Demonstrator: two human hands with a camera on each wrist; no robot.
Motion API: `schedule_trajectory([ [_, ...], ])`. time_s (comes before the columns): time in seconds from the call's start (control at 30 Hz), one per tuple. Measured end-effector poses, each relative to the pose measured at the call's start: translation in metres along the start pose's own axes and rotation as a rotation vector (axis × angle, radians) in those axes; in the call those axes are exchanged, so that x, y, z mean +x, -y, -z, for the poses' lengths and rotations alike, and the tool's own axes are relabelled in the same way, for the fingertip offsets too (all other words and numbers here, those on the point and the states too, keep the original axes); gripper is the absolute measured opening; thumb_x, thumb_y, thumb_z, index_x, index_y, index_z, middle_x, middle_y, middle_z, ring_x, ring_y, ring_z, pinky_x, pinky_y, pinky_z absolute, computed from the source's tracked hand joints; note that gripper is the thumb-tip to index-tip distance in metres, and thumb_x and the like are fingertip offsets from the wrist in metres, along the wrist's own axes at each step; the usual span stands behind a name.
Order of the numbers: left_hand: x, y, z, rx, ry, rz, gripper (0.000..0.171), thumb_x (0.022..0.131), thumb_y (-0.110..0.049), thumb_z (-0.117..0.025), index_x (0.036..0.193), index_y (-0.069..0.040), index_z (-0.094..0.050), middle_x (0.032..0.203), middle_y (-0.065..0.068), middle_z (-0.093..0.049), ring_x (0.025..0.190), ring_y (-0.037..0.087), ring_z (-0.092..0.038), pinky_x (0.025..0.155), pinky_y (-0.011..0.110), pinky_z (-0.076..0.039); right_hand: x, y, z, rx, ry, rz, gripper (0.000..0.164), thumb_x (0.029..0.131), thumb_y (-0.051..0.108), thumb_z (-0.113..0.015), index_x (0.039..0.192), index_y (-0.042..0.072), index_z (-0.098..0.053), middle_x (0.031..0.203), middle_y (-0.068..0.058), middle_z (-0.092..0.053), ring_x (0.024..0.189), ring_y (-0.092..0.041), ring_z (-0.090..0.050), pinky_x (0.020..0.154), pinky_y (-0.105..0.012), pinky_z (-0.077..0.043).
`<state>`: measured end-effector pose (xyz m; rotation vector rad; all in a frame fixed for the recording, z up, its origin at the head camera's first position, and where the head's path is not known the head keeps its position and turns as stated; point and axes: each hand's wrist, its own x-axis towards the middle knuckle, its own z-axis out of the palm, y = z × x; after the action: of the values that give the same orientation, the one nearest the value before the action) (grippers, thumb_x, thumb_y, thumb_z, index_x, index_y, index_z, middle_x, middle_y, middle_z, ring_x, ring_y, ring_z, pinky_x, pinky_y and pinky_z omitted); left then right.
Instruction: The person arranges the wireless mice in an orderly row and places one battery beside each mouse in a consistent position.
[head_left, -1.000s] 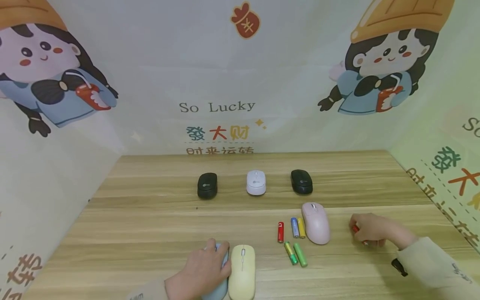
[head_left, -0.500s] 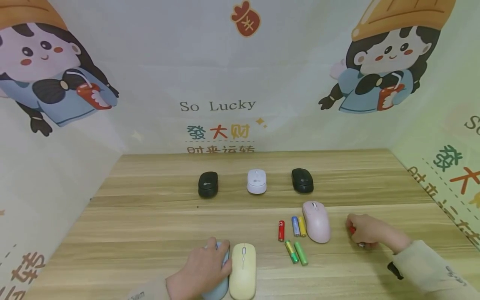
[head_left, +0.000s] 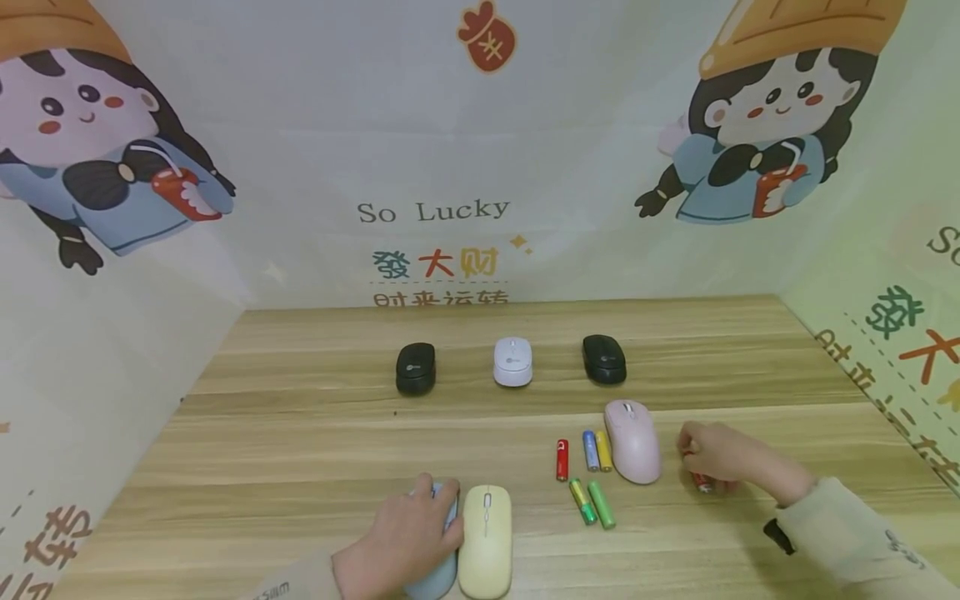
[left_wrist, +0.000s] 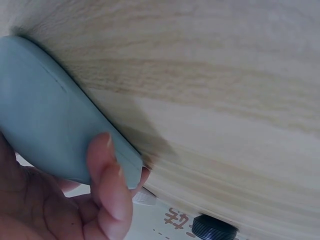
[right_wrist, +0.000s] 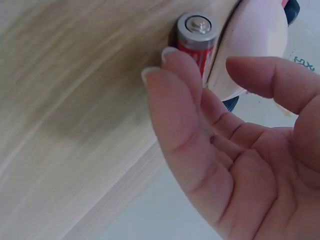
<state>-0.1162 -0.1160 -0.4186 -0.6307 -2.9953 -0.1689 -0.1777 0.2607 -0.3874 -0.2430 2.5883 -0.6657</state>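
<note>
My left hand (head_left: 412,533) grips a light blue computer mouse (head_left: 435,579) at the front of the table. In the left wrist view its fingers curl along the edge of the blue mouse (left_wrist: 50,110). A pale yellow mouse (head_left: 486,542) lies close beside it on the right. To the right of a pink mouse (head_left: 633,442), my right hand (head_left: 720,454) is low over a red battery (head_left: 701,482). The right wrist view has the red battery (right_wrist: 197,52) behind lightly bent fingers, which partly hide it; the thumb (right_wrist: 255,75) stands apart from it.
Left of the pink mouse lie a red battery (head_left: 562,460), a blue one (head_left: 591,451), a yellow one (head_left: 603,451), a yellow-green one (head_left: 582,502) and a green one (head_left: 602,505). Farther back are two black mice (head_left: 416,368) and a white mouse (head_left: 513,362). Printed cloth surrounds the table.
My right hand has moved left toward the pink mouse, and the red battery has moved along with it. My left hand stays on the blue mouse.
</note>
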Motion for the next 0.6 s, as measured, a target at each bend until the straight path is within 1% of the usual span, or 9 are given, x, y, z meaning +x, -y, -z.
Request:
schedule_trajectory([
  [0.1, 0.000, 0.000, 0.000, -0.010, 0.003, 0.006, 0.037, 0.084, -0.031, -0.052, 0.110, -0.006, -0.057, 0.086, 0.016, -0.053, 0.051, 0.020, -0.047, 0.040, 0.034, -0.036, 0.001, 0.004, 0.001, -0.029, -0.021, 0.017, 0.021, 0.086, 0.008, -0.048, 0.103, -0.004, -0.051, 0.059, -0.002, -0.051, 0.043, -0.010, -0.043, 0.042, -0.022, -0.038],
  [0.13, 0.000, 0.000, 0.001, -0.019, 0.015, 0.011, 0.037, 0.084, -0.031, -0.052, 0.110, -0.005, -0.056, 0.087, 0.016, -0.053, 0.051, 0.020, -0.047, 0.040, 0.034, -0.036, 0.001, 0.005, 0.001, -0.043, -0.034, 0.020, 0.023, 0.086, 0.009, -0.048, 0.104, -0.005, -0.051, 0.059, -0.002, -0.050, 0.042, -0.010, -0.041, 0.041, -0.021, -0.036],
  [0.23, 0.003, 0.001, 0.003, -0.081, 0.073, 0.048, 0.040, 0.083, -0.031, -0.051, 0.112, -0.004, -0.056, 0.089, 0.017, -0.053, 0.055, 0.020, -0.047, 0.041, 0.034, -0.037, 0.003, 0.010, 0.003, -0.111, -0.090, 0.041, 0.028, 0.086, 0.012, -0.049, 0.106, -0.007, -0.051, 0.062, -0.002, -0.049, 0.046, -0.010, -0.040, 0.044, -0.023, -0.035],
  [0.33, 0.007, 0.003, 0.006, -0.162, 0.136, 0.109, 0.044, 0.081, -0.032, -0.052, 0.114, -0.004, -0.056, 0.091, 0.018, -0.052, 0.058, 0.021, -0.047, 0.043, 0.034, -0.038, 0.005, 0.016, 0.005, -0.168, -0.144, 0.049, 0.030, 0.087, 0.015, -0.050, 0.107, -0.007, -0.053, 0.067, -0.003, -0.049, 0.054, -0.014, -0.042, 0.050, -0.028, -0.036],
  [0.4, 0.010, 0.005, 0.009, -0.195, 0.176, 0.140, 0.045, 0.079, -0.031, -0.053, 0.115, -0.004, -0.056, 0.092, 0.018, -0.050, 0.058, 0.022, -0.046, 0.044, 0.034, -0.038, 0.006, 0.020, 0.005, -0.195, -0.167, 0.048, 0.031, 0.087, 0.017, -0.051, 0.107, -0.006, -0.054, 0.071, -0.003, -0.051, 0.060, -0.015, -0.044, 0.053, -0.029, -0.037],
  [0.5, 0.017, 0.010, 0.013, -0.194, 0.197, 0.163, 0.046, 0.077, -0.029, -0.055, 0.116, -0.004, -0.055, 0.094, 0.019, -0.049, 0.058, 0.022, -0.045, 0.044, 0.034, -0.038, 0.008, 0.026, 0.004, -0.206, -0.187, 0.043, 0.032, 0.088, 0.017, -0.053, 0.110, -0.006, -0.054, 0.074, -0.004, -0.055, 0.063, -0.016, -0.048, 0.053, -0.030, -0.039],
  [0.57, 0.025, 0.013, 0.017, -0.173, 0.208, 0.169, 0.047, 0.077, -0.029, -0.055, 0.117, -0.004, -0.055, 0.095, 0.019, -0.049, 0.059, 0.022, -0.045, 0.045, 0.034, -0.039, 0.009, 0.029, 0.003, -0.209, -0.201, 0.046, 0.033, 0.088, 0.017, -0.054, 0.112, -0.006, -0.053, 0.077, -0.005, -0.058, 0.065, -0.016, -0.049, 0.054, -0.030, -0.040],
  [0.6, 0.030, 0.015, 0.020, -0.167, 0.201, 0.174, 0.047, 0.077, -0.029, -0.055, 0.118, -0.005, -0.054, 0.097, 0.020, -0.050, 0.060, 0.023, -0.046, 0.047, 0.034, -0.039, 0.010, 0.031, 0.003, -0.208, -0.208, 0.049, 0.034, 0.088, 0.017, -0.055, 0.113, -0.006, -0.053, 0.077, -0.005, -0.058, 0.065, -0.016, -0.049, 0.054, -0.030, -0.040],
])
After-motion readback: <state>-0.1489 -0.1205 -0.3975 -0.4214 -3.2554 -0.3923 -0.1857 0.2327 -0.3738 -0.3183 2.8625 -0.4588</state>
